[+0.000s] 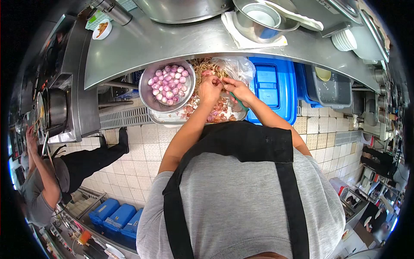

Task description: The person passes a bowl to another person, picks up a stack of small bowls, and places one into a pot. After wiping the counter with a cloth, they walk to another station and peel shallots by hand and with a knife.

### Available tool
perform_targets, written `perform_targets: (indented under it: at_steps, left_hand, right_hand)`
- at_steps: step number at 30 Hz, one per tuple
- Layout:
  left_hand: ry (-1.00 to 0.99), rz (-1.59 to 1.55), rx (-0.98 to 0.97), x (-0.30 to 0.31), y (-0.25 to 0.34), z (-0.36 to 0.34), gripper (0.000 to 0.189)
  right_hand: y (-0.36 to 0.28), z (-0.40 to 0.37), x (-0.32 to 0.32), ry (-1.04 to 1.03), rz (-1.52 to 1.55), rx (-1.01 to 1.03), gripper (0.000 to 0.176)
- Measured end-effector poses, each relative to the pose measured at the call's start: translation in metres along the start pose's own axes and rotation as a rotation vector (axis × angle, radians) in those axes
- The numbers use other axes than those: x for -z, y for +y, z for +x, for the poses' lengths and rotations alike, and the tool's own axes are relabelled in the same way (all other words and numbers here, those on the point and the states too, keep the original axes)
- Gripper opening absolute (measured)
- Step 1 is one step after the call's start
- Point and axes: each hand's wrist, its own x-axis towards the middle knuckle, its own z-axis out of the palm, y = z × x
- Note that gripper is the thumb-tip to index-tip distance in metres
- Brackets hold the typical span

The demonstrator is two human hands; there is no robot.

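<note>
Both my hands meet over a metal tray (166, 119) strewn with shallot skins (217, 110). My left hand (210, 90) is closed, pinching what looks like a shallot; its fingers mostly hide it. In my right hand (238, 91) is a green-handled knife (239, 102), the handle against the palm and its tip end close to the left fingers. Left of my hands, a round metal bowl (142, 86) holds many peeled pink-purple shallots (170, 84). Just beyond my hands lies a heap of unpeeled shallots with dry stalks (206, 65), beside a clear plastic bag (237, 68).
A steel counter (181, 43) runs along the far side, carrying a large pot (185, 11), a metal bowl (280, 32) and a white cloth (239, 39). A blue lidded bin (282, 103) stands right of the tray. At left, another person (47, 177) works by a pot (56, 110).
</note>
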Motion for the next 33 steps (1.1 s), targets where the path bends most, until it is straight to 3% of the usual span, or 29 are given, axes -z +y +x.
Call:
perform_targets:
  at_steps: [9, 12, 16, 19, 22, 26, 33]
  left_hand:
    - [-0.032, 0.036, 0.024, 0.018, -0.006, -0.001, 0.014]
    - [-0.031, 0.041, 0.027, 0.018, -0.002, -0.004, 0.014]
    - [-0.031, -0.050, -0.010, 0.023, 0.013, -0.011, 0.016]
    - [-0.081, -0.207, 0.048, 0.023, 0.004, -0.015, 0.023]
    - [-0.129, -0.819, 0.053, 0.025, -0.010, -0.025, 0.029]
    - [-0.249, -1.231, 0.333, 0.056, -0.001, -0.043, 0.030]
    - [-0.220, -1.462, 0.512, 0.058, -0.015, -0.056, 0.029]
  right_hand:
    - [0.002, 0.012, -0.013, 0.010, -0.007, 0.047, 0.032]
    - [0.009, 0.023, -0.012, 0.047, -0.155, 0.071, 0.026]
    - [0.005, 0.028, 0.001, -0.006, 0.167, -0.065, 0.027]
    - [0.006, 0.028, 0.015, 0.049, 0.170, -0.091, 0.029]
    - [0.002, 0.013, 0.019, 0.050, -0.008, -0.057, 0.046]
    - [0.005, -0.007, 0.014, 0.024, -0.061, 0.052, 0.045]
    - [-0.004, -0.041, -0.026, -0.187, -0.064, 0.158, 0.041]
